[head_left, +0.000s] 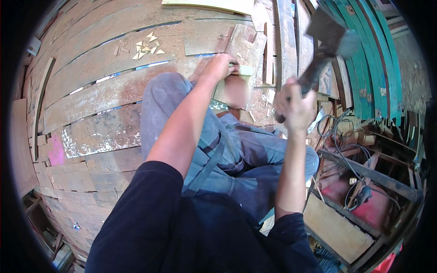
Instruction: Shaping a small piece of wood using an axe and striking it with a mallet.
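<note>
My left hand (pixel 220 67) is closed on a small pale wood block (pixel 246 70), pressing it down on a worn wooden board (pixel 248 43) in front of my crossed legs. Raised to the right of it, my right hand (pixel 296 103) grips the dark handle of a hatchet (pixel 324 38). The hatchet's head points up and away and is blurred, so its edge cannot be made out. Wood chips lie on and around the board.
Small triangular wood pieces (pixel 146 48) lie on the plank floor (pixel 104 98) at far left. Green slats (pixel 371 59) stand at the right, near tangled cables (pixel 337 127) and a dark frame (pixel 371 175). A pale panel (pixel 211 4) lies at the far edge.
</note>
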A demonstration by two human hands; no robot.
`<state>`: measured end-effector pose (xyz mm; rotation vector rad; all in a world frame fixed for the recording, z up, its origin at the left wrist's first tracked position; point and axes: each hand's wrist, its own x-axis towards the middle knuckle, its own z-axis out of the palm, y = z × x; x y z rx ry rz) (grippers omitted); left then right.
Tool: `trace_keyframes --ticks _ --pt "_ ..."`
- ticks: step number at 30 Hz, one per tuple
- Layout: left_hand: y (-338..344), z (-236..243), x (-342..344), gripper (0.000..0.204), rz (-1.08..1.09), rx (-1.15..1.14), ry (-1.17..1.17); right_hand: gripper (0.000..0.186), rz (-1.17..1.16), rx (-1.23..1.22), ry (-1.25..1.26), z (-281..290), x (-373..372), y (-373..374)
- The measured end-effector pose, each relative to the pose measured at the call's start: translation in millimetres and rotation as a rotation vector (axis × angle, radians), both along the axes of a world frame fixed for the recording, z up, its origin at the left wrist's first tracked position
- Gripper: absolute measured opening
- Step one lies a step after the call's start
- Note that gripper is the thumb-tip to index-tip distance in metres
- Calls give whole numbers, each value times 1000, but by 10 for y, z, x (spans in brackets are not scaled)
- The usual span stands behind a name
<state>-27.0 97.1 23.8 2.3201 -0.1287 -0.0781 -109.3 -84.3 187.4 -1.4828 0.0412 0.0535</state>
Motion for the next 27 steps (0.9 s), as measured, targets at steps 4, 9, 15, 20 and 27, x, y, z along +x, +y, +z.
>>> trace_keyframes --ticks 4,9,15,20,27 --pt "-83 89 -2 23 -37 -6 39 32 37 -211 415 -1117 -137 -301" --pt "-49 16 10 24 -12 -43 4 36 133 -87 543 -1301 -186 -306" --pt "81 -365 115 24 -28 -52 -136 34 113 -59 602 -1162 -140 -131" --pt "-44 64 -7 23 -41 -69 1 34 91 -138 457 -1310 -264 -227" --pt "-13 92 15 29 -21 47 74 24 33 -229 -42 -332 -19 -75"
